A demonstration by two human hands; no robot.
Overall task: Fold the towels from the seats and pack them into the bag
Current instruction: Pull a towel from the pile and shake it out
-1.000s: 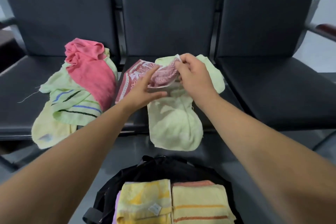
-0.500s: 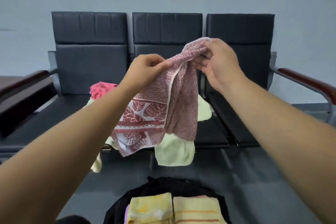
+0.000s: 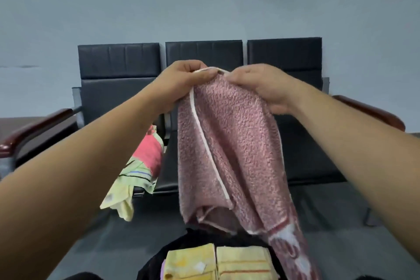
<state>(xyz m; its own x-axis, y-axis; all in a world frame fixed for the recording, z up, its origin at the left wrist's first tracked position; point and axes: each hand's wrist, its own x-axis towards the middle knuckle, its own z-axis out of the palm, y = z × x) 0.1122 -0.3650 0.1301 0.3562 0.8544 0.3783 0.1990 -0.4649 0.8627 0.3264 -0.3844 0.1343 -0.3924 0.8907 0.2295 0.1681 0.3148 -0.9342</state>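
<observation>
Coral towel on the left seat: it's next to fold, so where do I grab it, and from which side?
Probably from above, pinching the exposed middle of the coral towel: it lies on top of the green striped towel, so lifting straight up should free it alone. Its left side is hidden behind the left arm. Left hand and right hand both grip the maroon towel.
</observation>
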